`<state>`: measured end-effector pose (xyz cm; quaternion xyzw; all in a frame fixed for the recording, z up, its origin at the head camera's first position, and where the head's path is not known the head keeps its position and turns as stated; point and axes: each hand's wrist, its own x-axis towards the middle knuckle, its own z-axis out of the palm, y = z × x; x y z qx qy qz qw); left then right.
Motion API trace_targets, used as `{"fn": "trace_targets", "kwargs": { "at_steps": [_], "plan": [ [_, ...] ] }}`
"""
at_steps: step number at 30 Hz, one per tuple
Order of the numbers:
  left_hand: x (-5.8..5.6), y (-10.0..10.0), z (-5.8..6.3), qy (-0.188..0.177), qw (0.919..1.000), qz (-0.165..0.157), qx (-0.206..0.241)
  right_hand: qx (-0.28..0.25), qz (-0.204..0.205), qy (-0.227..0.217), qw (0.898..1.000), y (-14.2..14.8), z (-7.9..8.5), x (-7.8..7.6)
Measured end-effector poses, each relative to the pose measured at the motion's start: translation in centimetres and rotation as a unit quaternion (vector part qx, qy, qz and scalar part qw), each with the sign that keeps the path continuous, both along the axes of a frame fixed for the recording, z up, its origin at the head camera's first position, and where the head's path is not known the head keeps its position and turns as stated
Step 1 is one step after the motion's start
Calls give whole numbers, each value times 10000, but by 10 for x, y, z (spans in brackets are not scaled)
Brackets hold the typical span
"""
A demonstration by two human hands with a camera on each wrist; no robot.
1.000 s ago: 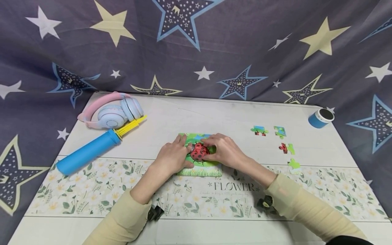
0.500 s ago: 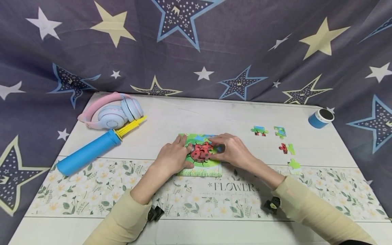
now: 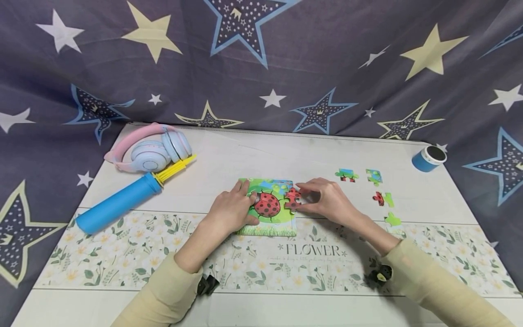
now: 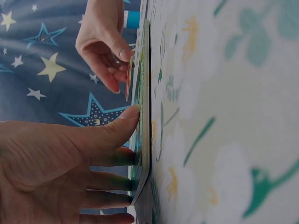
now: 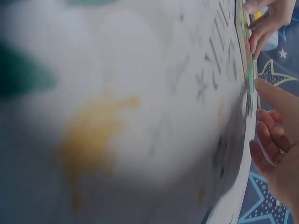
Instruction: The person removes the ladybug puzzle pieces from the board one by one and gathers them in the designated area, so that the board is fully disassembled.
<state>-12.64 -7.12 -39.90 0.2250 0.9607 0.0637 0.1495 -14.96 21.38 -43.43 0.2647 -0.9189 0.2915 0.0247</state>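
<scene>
1. Nearest, two pale sleeves (image 3: 165, 288) lie over a flower-printed cloth (image 3: 261, 279); its "FLOWER" lettering reads plainly only in the head view.
2. The left hand (image 3: 230, 211) rests on the puzzle board (image 3: 267, 230), which lies flat on the cloth. The left wrist view adds the straight fingers, thumb and tips meeting the board, seen edge-on.
3. The right hand (image 3: 337, 204) pinches a red spotted piece (image 3: 292, 200) between thumb and finger at the board's right side. The left wrist view reduces this piece to a red sliver; the right wrist view shows the remaining fingers bent.
4. Farther right, loose pieces (image 3: 347, 175) lie apart, visible only from the head.
5. Beyond are a blue pump (image 3: 120, 203), headphones (image 3: 149, 152), a blue-and-white canister (image 3: 429, 159) and a starry curtain (image 3: 261, 41).
</scene>
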Motion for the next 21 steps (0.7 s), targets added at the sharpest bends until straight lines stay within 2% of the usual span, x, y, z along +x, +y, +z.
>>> {"fn": "trace_targets", "kwargs": {
  "at_steps": [21],
  "plan": [
    [0, 1, 2, -85, 10000, 25, 3, 190, -128, 77, 9997, 55, -5, 1]
  ]
}}
